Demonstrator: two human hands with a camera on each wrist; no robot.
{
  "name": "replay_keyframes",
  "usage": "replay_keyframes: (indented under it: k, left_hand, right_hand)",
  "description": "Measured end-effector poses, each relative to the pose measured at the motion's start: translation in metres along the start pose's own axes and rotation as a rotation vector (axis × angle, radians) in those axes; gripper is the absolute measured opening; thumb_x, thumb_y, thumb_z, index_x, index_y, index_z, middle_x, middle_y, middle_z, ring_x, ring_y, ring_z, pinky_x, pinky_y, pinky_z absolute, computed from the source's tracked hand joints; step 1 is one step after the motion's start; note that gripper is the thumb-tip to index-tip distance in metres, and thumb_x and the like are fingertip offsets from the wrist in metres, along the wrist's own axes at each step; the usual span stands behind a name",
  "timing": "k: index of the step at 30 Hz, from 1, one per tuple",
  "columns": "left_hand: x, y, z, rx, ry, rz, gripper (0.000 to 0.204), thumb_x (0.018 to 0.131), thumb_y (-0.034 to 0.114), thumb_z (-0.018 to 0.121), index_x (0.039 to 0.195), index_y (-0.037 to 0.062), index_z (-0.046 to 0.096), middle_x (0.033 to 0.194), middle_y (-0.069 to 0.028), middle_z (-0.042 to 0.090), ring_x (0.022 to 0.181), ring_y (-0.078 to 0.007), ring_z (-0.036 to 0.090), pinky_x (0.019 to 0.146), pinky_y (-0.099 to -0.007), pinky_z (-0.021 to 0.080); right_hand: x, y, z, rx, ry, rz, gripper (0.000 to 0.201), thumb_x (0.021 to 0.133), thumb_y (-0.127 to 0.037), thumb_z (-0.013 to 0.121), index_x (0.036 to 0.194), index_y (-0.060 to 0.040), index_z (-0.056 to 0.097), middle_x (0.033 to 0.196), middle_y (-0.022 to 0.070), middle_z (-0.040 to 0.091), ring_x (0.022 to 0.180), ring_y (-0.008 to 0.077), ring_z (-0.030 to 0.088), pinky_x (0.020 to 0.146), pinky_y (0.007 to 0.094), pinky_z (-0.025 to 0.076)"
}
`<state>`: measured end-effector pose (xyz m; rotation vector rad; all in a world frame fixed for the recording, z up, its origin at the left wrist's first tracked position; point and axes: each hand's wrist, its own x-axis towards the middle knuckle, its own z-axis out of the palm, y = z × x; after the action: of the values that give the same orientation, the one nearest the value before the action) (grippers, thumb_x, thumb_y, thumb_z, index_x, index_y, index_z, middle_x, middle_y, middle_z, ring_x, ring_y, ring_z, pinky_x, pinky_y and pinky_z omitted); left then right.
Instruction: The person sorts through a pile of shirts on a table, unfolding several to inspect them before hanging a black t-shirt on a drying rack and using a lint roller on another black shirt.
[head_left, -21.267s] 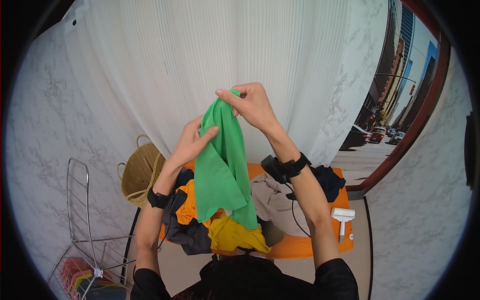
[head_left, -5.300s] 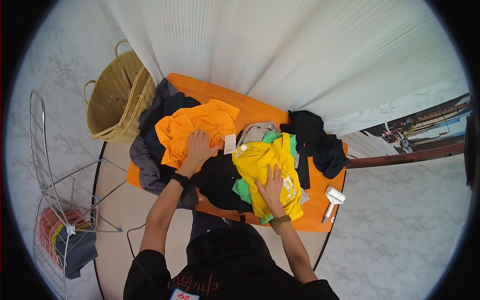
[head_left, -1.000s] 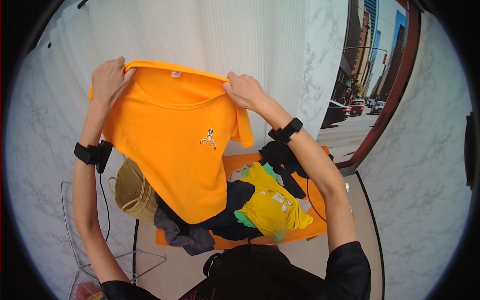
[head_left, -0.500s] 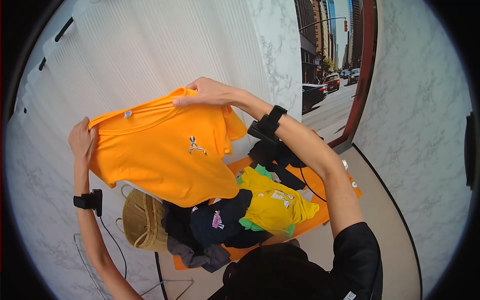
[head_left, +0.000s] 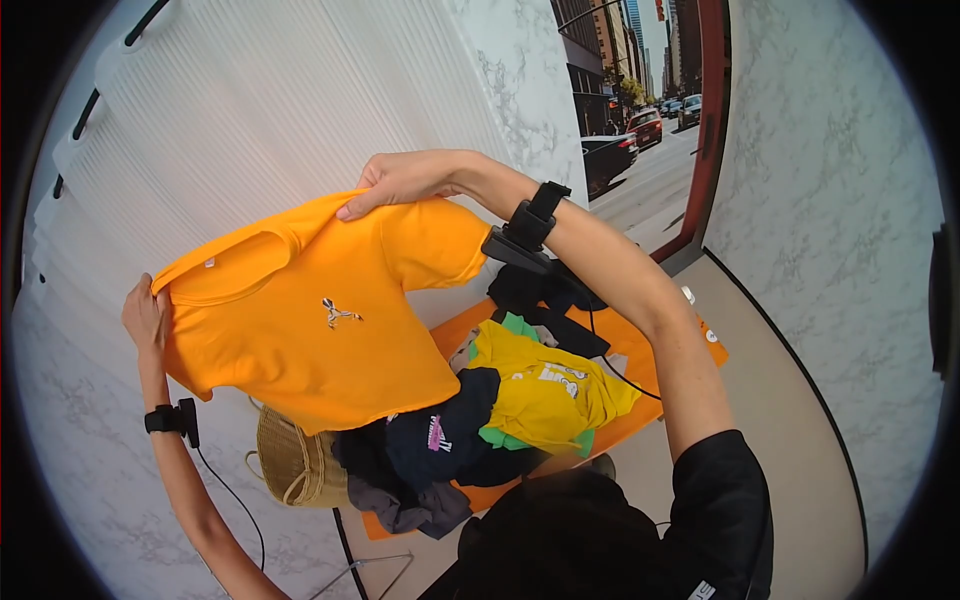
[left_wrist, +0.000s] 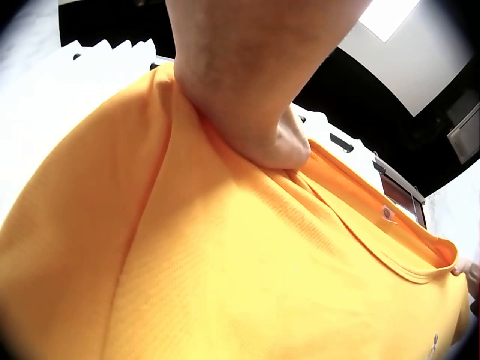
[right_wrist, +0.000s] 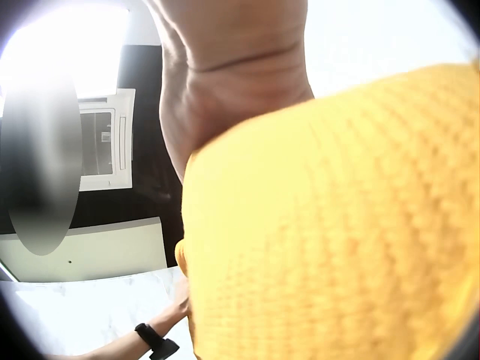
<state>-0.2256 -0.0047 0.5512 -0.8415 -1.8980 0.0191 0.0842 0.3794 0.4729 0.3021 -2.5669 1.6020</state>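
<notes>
A: Grip state?

B: Left grip (head_left: 148, 318) was closed on one shoulder of the orange shirt (head_left: 320, 330), at the left of the frame. Right grip (head_left: 393, 182) pinched the other shoulder, upper middle, thumb in front.

A: Shirt position?

B: Held up left of centre, print facing the head camera. Its hem crossed in front of the basket (head_left: 285, 458) and the navy garment (head_left: 425, 440), lower middle. Couldn't tell if it touched either.

A: Risks?

B: Snag looked likeliest: the sleeve at picture right lay just beside the wrist camera (head_left: 525, 228), so a twist of that arm could catch cloth. Second, slip: each grip had only bunched shoulder fabric, so a sharp tug might free one side. Third, a low swing right could drag the navy garment or the yellow shirt (head_left: 530, 395).

A: Edges, room?

B: The counter (head_left: 452, 335) had its near edge at lower middle, with the grey garment (head_left: 410, 505) hanging over it; anything dropped there might slide off. Basket stood near the counter's left end. Best room seemed upward, before the curtain (head_left: 250, 110), though that gap was unclear. Right was tighter: the right arm (head_left: 610, 275) crossed there.
</notes>
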Motion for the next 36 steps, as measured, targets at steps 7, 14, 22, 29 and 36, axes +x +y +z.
replay_keyframes:
  k: [7, 14, 22, 29, 36]
  left_hand:
    - [-0.051, 0.167, -0.049, -1.766, -0.633, -0.728, 0.030, 0.099, 0.025, 0.053, 0.121, 0.0052, 0.055, 0.109, -0.0035, 0.064, 0.096, -0.0145, 0.064, 0.085, -0.0295, 0.052]
    - [-0.156, 0.330, -0.062, -1.995, -0.701, -0.748, 0.038, 0.095, 0.021, 0.062, 0.121, -0.0043, 0.053, 0.112, -0.0101, 0.062, 0.099, -0.0184, 0.062, 0.091, -0.0329, 0.049]
    - [-0.191, 0.338, -0.038, -1.985, -0.464, -0.759, 0.041, 0.097, 0.034, 0.058, 0.109, -0.0048, 0.061, 0.095, -0.0150, 0.069, 0.088, -0.0218, 0.068, 0.086, -0.0341, 0.053]
    - [-0.384, 0.336, -0.002, -1.551, -0.819, -1.430, 0.026, 0.098, 0.022, 0.055, 0.104, -0.0007, 0.065, 0.087, -0.0091, 0.069, 0.071, -0.0124, 0.066, 0.066, -0.0238, 0.054]
    - [-0.454, 0.339, -0.040, -1.317, -0.803, -1.684, 0.023, 0.098, 0.019, 0.055, 0.102, -0.0006, 0.065, 0.085, -0.0075, 0.069, 0.069, -0.0121, 0.065, 0.064, -0.0230, 0.052]
  right_hand:
    - [0.021, 0.057, 0.092, -0.093, 0.423, -0.422, 0.046, 0.096, -0.037, 0.054, 0.070, 0.0016, 0.054, 0.054, 0.0122, 0.050, 0.049, 0.0194, 0.048, 0.052, 0.0382, 0.043]
    - [-0.078, 0.132, 0.215, 0.639, 0.274, -0.217, 0.030, 0.090, -0.017, 0.062, 0.113, 0.0018, 0.059, 0.102, 0.0050, 0.065, 0.090, 0.0111, 0.058, 0.079, 0.0286, 0.048]
    - [-0.151, 0.127, 0.047, -0.084, 0.998, -0.333, 0.029, 0.077, -0.008, 0.071, 0.102, 0.0036, 0.062, 0.100, 0.0134, 0.069, 0.097, 0.0232, 0.065, 0.082, 0.0329, 0.050]
    - [-0.141, 0.209, -0.086, -0.159, 1.097, -0.236, 0.026, 0.089, -0.012, 0.066, 0.110, 0.0038, 0.063, 0.102, 0.0082, 0.070, 0.091, 0.0147, 0.064, 0.081, 0.0291, 0.049]
    - [-0.185, 0.491, -0.091, -0.494, 1.141, 0.397, 0.031, 0.087, -0.026, 0.059, 0.094, 0.0033, 0.067, 0.078, 0.0209, 0.069, 0.074, 0.0348, 0.069, 0.066, 0.0411, 0.050]
